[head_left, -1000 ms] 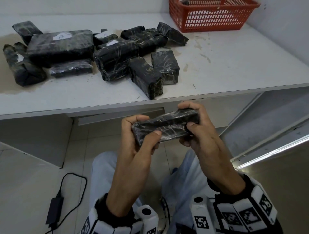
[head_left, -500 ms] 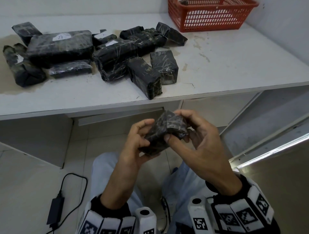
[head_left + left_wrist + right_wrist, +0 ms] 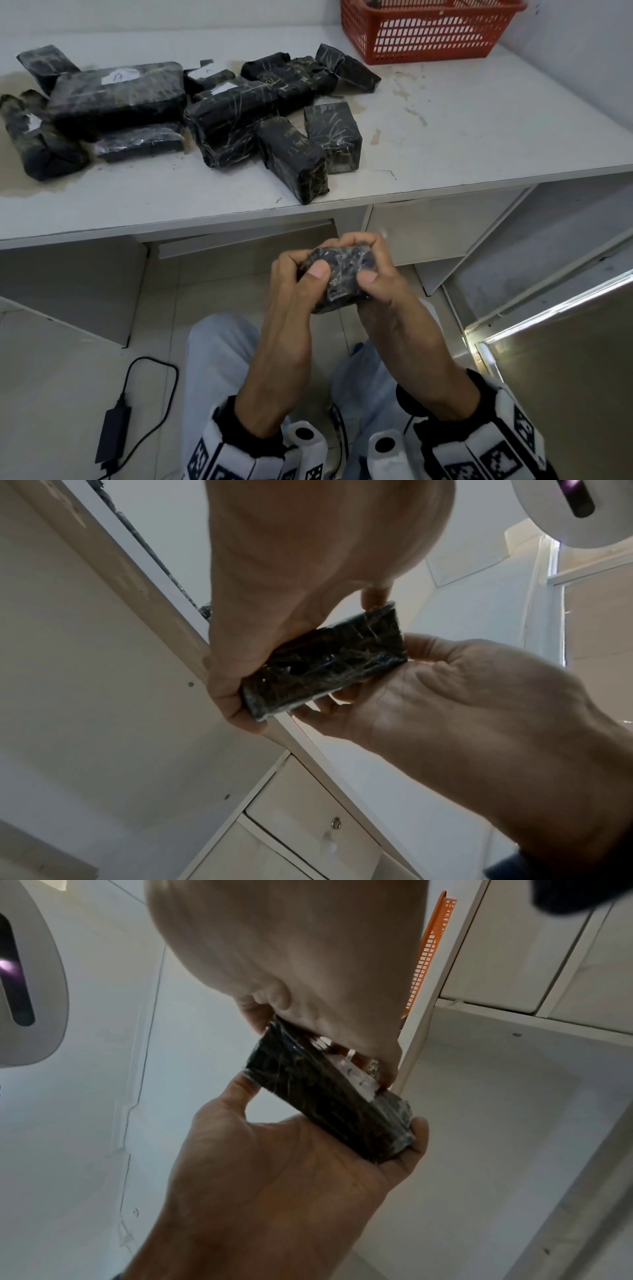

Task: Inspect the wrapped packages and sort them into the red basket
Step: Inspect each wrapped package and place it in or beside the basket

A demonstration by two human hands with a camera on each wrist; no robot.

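Note:
Below the table's front edge, both hands hold one small black film-wrapped package [image 3: 342, 277] end-on to the head camera. My left hand [image 3: 303, 270] grips its left side, thumb on the near face. My right hand [image 3: 373, 263] grips the right side, fingers curled over the top. In the left wrist view the package [image 3: 325, 664] sits between both palms. The right wrist view shows a white label [image 3: 352, 1074] on the package [image 3: 325, 1104]. The red basket [image 3: 428, 41] stands at the table's far right corner. Several more black packages [image 3: 233, 113] lie piled on the table's left and middle.
The white table [image 3: 462, 137] has bare, stained surface between the pile and the basket. Under it are drawers [image 3: 308, 831] and an open cabinet compartment [image 3: 548, 240]. A black charger with its cable [image 3: 113, 431] lies on the floor at lower left.
The package has been turned from lying lengthwise across both hands to end-on. My hands have closed in around it and shifted a little to the right.

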